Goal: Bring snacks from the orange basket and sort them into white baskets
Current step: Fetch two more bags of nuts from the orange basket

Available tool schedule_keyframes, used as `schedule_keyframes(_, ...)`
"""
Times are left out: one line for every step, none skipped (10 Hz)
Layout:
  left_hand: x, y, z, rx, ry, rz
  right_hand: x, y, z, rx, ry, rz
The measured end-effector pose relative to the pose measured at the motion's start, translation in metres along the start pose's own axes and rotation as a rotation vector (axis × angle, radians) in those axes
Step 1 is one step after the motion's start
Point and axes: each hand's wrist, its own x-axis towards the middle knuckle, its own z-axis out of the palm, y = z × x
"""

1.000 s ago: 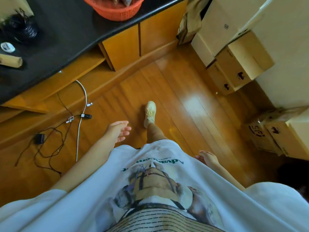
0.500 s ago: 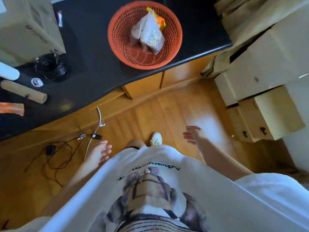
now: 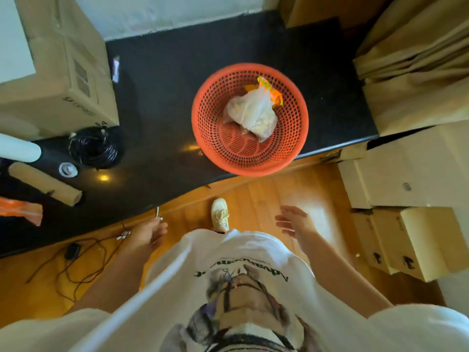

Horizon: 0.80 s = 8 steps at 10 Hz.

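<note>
The orange basket sits on the black counter, its near rim jutting past the counter's front edge. Inside it lie snacks: a clear bag of pale pieces on top, and an orange-yellow packet showing from under its far side. No white baskets are in view.

The person stands on the wood floor facing the counter, one shoe pointing toward it. The right hand is raised in front of the body, below the basket and apart from it, fingers spread and empty. The left hand hangs low beside the shirt, fingers loosely curled, holding nothing that shows; it is blurred.

On the counter's left stand a cardboard box, a coil of black cable and a cardboard tube. More boxes are stacked on the right. Cables lie on the floor at left.
</note>
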Motion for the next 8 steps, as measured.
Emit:
schedule_keyframes(-0.009, 0.072, 0.034, 0.0, 0.01, 0.113, 0.007, -0.005, 0.0, 0.06, 0.054, 0.026)
schedule_keyframes(-0.006, 0.12, 0.061, 0.039, -0.031, 0.26, 0.017, -0.018, 0.0, 0.092, 0.097, -0.027)
schedule_keyframes(-0.002, 0.156, 0.098, 0.164, -0.117, 0.413, 0.035, -0.042, 0.004, 0.064, 0.128, -0.168)
schedule_keyframes(0.017, 0.174, 0.14, 0.227, -0.219, 0.48, 0.061, -0.077, 0.017, 0.06, 0.103, -0.291)
schedule_keyframes(0.047, 0.181, 0.186, 0.33, -0.257, 0.518, 0.103, -0.113, 0.032, 0.016, 0.075, -0.38)
schedule_keyframes(0.07, 0.18, 0.216, 0.482, -0.161, 0.663, 0.131, -0.144, 0.042, -0.194, 0.102, -0.464)
schedule_keyframes(0.097, 0.184, 0.24, 0.562, -0.013, 0.764, 0.169, -0.17, 0.046, -0.435, 0.091, -0.548)
schedule_keyframes(0.117, 0.187, 0.253, 0.596, -0.005, 0.866, 0.194, -0.189, 0.047, -0.561, 0.028, -0.628)
